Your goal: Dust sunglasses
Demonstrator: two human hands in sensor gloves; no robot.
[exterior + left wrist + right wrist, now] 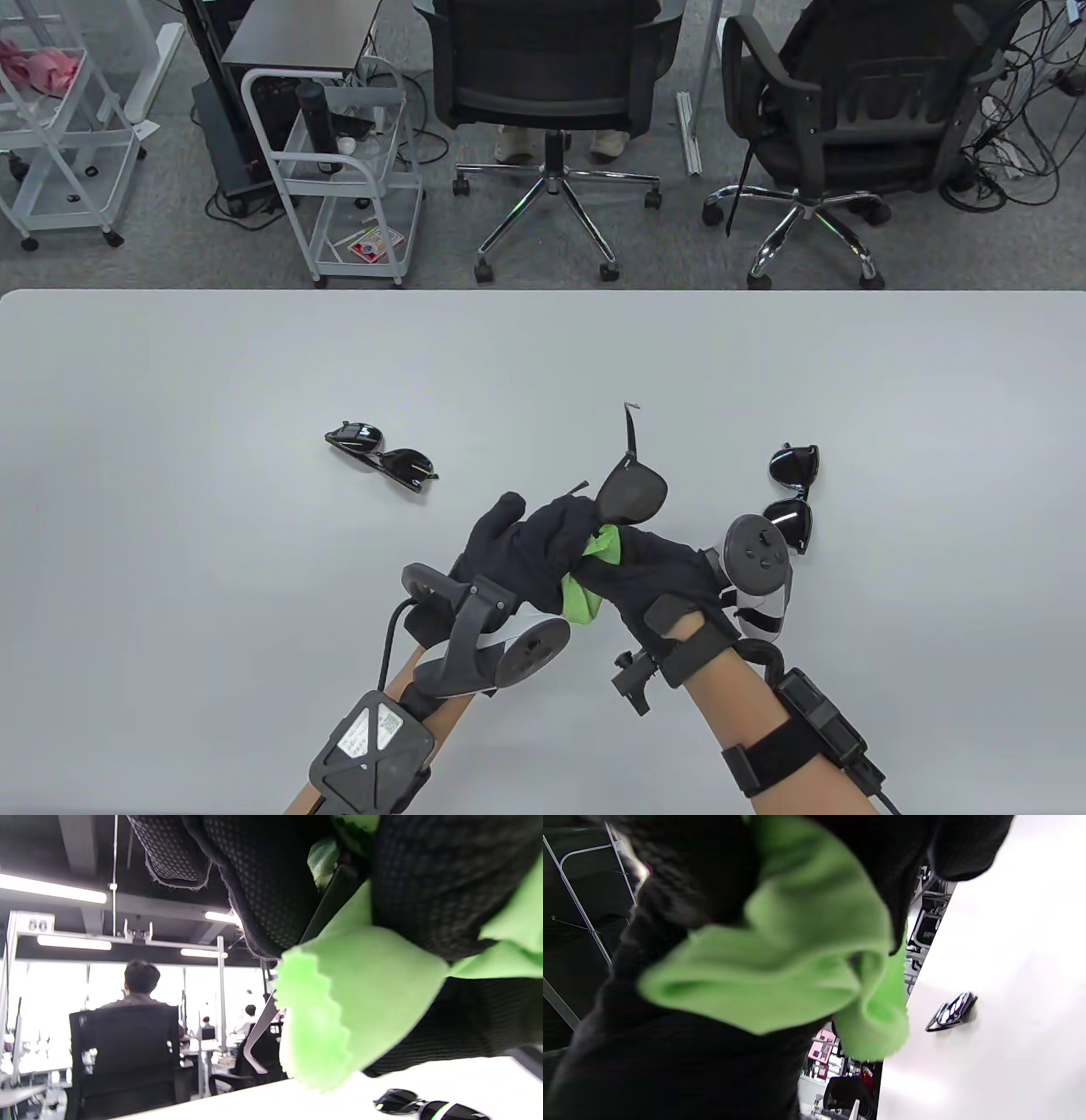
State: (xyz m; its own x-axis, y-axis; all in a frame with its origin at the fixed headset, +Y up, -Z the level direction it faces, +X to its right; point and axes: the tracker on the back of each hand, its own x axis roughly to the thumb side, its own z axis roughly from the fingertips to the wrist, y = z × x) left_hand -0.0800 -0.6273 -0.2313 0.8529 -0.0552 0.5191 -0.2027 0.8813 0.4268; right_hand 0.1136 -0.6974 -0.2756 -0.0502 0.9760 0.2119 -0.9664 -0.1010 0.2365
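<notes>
Both hands are bunched together just above the pale, smooth bench [170, 382], near its front edge. The left hand [526, 543], in a black knit glove with a dotted grip texture, grips the pair of sunglasses being dusted [632, 492]: 1 dark, rounded lens sticks up past the fingers, and a thin temple arm pokes up and away from it, ending in a little hook. The right hand [657, 577], same black glove, is pressed right up against the left and pinches a bright green cloth [585, 586]. The cloth looks like soft microfiber with a zigzag pinked edge; it's wadded between the 2 hands, with 1 bit showing near the lens and a bigger flap hanging under the palms. I can't tell exactly where the cloth meets the glasses because the gloves cover that part.

2 more pairs lie on the bench. A glossy black folded pair [382, 457] sits well off to the left of the hands, lying at a slant. Another black pair with squarish shiny lenses [793, 497] lies just beside the right hand, partly behind the round grey tracker [758, 552] on that hand.

Beyond the bench are 2 black mesh office chairs [551, 85] on chrome star bases, and a white wire trolley [356, 170].
</notes>
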